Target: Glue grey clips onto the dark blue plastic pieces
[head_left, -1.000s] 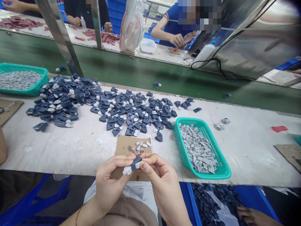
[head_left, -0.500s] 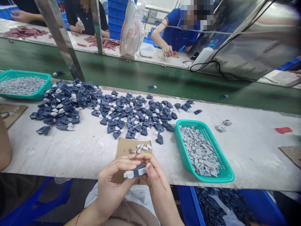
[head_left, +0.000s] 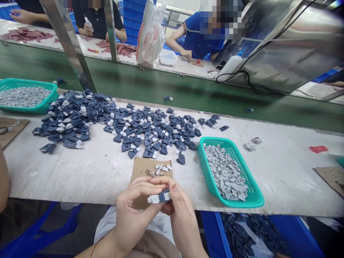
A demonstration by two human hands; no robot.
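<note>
Between my two hands, above the table's front edge, is a dark blue plastic part (head_left: 163, 196) with a light grey piece at its left end and another along its side. My left hand (head_left: 137, 211) grips it from the left, thumb underneath and fingers over the top. My right hand (head_left: 180, 209) closes on its right end, the thumb pressed near the side piece. Just beyond my fingers lies a cardboard sheet (head_left: 141, 165) with several small light grey pieces (head_left: 162, 168) on it. Behind that, a wide heap of similar dark blue parts (head_left: 156, 130) covers the table.
A green basket (head_left: 259, 200) of grey pieces stands on the right, another green basket (head_left: 44, 107) far left. A blue crate (head_left: 215, 233) of dark parts sits below the edge. Beyond runs a green belt (head_left: 129, 82) with scattered parts; people work across it.
Both hands and the blue part have shifted slightly right. My right thumb now covers more of the side piece. Parts on the green belt have moved left, and the co-worker's hand opposite has moved left.
</note>
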